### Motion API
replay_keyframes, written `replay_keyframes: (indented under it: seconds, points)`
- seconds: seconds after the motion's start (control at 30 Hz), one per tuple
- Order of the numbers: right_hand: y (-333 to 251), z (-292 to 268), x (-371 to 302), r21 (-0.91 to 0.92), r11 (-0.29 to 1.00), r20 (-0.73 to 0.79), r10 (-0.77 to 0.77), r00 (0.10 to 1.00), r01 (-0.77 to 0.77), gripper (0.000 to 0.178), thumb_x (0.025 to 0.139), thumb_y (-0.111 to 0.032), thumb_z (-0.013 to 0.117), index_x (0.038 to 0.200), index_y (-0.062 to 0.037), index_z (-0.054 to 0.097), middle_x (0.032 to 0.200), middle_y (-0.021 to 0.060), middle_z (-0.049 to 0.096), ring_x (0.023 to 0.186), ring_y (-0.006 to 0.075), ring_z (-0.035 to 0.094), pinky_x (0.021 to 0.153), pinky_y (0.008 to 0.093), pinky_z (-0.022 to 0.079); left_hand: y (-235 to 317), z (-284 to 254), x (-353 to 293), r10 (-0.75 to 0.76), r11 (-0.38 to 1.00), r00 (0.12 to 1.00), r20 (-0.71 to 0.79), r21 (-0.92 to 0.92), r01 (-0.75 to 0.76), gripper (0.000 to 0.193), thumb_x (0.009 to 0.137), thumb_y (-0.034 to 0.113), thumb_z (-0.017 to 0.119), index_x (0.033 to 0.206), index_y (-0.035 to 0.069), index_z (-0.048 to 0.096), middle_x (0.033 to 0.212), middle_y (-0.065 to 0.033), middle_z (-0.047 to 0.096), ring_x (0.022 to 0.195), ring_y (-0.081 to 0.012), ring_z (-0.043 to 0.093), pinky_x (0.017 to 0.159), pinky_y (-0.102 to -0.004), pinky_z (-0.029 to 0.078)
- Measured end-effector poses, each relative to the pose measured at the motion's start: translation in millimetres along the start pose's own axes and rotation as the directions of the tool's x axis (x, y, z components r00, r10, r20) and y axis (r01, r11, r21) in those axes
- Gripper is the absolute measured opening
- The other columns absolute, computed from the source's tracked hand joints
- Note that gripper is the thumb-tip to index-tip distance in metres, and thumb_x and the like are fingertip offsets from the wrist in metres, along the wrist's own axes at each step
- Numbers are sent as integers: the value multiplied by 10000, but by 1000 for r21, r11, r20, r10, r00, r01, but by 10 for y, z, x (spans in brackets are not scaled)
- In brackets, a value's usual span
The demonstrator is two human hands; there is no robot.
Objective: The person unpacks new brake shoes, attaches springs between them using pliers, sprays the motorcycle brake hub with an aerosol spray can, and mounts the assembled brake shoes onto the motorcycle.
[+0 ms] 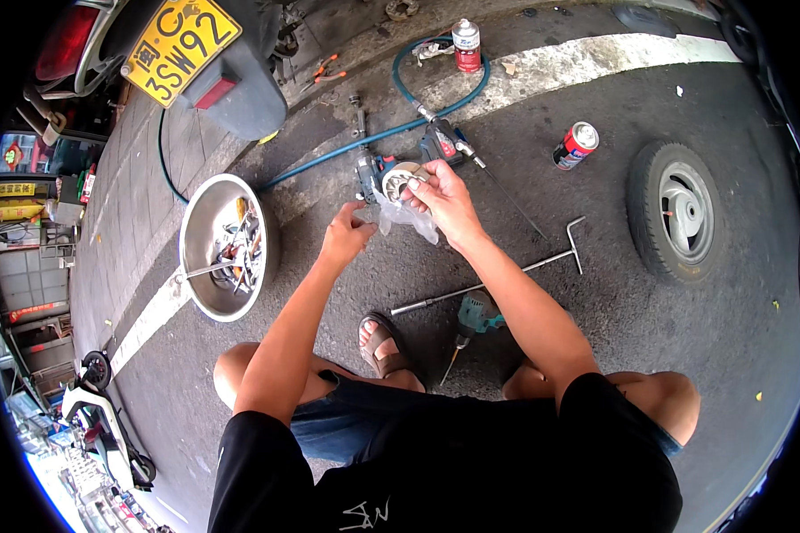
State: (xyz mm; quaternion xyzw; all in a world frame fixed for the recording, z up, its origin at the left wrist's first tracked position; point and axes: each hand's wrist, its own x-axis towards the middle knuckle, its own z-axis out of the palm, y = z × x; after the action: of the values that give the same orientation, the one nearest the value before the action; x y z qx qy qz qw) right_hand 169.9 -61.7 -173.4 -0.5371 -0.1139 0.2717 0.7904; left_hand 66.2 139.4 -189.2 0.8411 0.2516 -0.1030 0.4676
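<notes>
My right hand (444,200) grips a round, ring-shaped metal part (393,182) with segments showing inside its rim; its exact kind I cannot make out. A clear plastic bag (411,219) hangs crumpled just below the part. My left hand (348,234) is closed at the left edge of this bag, its fingertips bent in. Beyond my hands, a cordless impact wrench (367,173) and an air tool (443,140) with a blue hose (347,147) lie on the asphalt.
A steel basin (227,311) of tools stands left. A green drill (478,313) and a long T-handle wrench (480,287) lie near my feet. Right are a spray can (576,146) and a wheel (678,213). Another can (466,46) stands beyond, near a vehicle's rear (240,98).
</notes>
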Motion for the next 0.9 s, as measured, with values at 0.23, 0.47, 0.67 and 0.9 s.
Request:
replay_keyframes:
  seconds: [0.23, 0.47, 0.67, 0.9]
  points:
    - [-260, 176, -85, -66, 996, 167, -47, 985, 58, 164, 967, -82, 581, 1095, -19, 500, 924, 83, 686, 790, 104, 639, 672, 252, 502, 299, 176, -37, 409, 888, 910, -70, 261, -379, 690, 757, 336, 802, 1344, 125, 507, 1272, -163, 572, 1233, -376, 505, 1016, -442, 424]
    - [123, -12, 88, 318, 948, -214, 64, 975, 8, 153, 963, -145, 601, 1048, -81, 492, 945, 91, 710, 736, 87, 603, 666, 253, 488, 636, 176, -274, 254, 929, 963, 87, 253, -268, 328, 828, 305, 726, 1014, 36, 696, 1036, -128, 644, 1034, -341, 611, 887, -428, 482]
    - [610, -263, 45, 253, 932, -237, 322, 917, -261, 140, 955, -116, 587, 1052, -77, 494, 955, 96, 712, 748, 95, 619, 626, 254, 497, 573, 53, -383, 364, 905, 930, 54, 216, -367, 306, 870, 293, 707, 940, -3, 682, 901, -72, 667, 876, -252, 637, 776, -363, 480]
    - [819, -466, -18, -762, 573, -318, 74, 945, -302, 545, 930, -399, 605, 1300, -21, 474, 934, 62, 697, 816, 185, 658, 719, 316, 516, 684, -250, -295, 41, 897, 999, -3, -441, -39, 215, 944, 258, 623, 955, 52, 684, 937, -28, 692, 915, -111, 586, 875, -286, 418]
